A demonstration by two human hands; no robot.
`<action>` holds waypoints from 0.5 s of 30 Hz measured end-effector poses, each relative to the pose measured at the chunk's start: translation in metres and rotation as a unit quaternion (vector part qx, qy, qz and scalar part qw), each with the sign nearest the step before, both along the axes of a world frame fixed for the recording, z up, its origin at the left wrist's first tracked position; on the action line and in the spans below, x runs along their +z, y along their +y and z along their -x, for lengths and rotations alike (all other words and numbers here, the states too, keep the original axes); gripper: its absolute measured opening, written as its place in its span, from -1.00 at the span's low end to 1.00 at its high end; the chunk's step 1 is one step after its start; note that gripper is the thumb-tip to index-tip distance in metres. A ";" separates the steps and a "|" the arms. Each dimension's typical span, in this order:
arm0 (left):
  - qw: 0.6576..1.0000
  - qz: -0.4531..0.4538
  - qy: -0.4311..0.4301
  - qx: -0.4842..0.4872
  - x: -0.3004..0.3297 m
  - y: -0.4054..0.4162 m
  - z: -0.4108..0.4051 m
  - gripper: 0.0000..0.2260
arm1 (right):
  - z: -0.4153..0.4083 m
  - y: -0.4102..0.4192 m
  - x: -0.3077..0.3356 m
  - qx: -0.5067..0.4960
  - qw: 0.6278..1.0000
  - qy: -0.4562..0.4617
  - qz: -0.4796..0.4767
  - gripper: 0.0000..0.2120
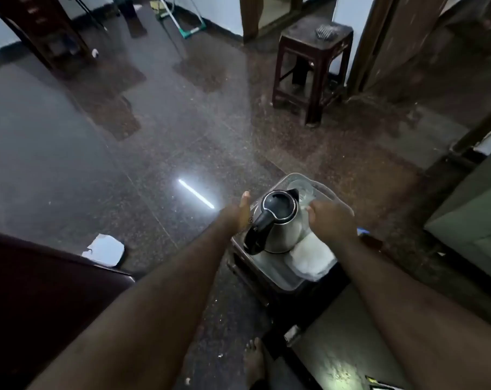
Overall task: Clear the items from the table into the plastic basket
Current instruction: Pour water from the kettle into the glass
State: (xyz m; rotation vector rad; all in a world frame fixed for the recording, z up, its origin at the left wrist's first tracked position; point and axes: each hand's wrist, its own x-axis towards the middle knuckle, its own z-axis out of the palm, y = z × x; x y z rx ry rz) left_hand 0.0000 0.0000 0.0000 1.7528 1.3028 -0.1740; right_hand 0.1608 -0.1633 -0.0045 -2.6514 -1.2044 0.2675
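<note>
A clear plastic basket (290,284) sits low in front of me, on a dark stand (245,267) as far as I can tell. Inside it stands a steel kettle (279,223) with a black lid and handle. A white folded bundle (309,258) lies beside the kettle, and a clear glass vessel (302,189) is at the far end. My left hand (243,212) is against the basket's left side, thumb up, fingers hidden behind it. My right hand (330,220) is closed over the right rim.
A dark table (337,353) with a glossy top is at the bottom right. Dark red furniture (42,291) fills the bottom left. A brown stool (312,60) stands further back, a white paper scrap (105,250) lies on the speckled floor, and my bare foot (254,361) is below.
</note>
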 end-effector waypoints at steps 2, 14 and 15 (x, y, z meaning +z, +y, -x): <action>0.998 0.047 -0.008 0.034 -0.019 0.007 -0.011 -0.19 | -0.018 0.017 -0.024 -0.080 0.995 0.051 -0.038 -0.80; 0.949 0.168 -0.243 0.113 -0.118 -0.016 -0.001 -0.26 | -0.099 0.087 -0.148 -0.040 0.967 0.239 -0.083 0.04; 0.947 0.158 -0.256 0.111 -0.121 -0.017 0.001 -0.31 | -0.101 0.090 -0.153 -0.043 0.965 0.243 -0.093 0.01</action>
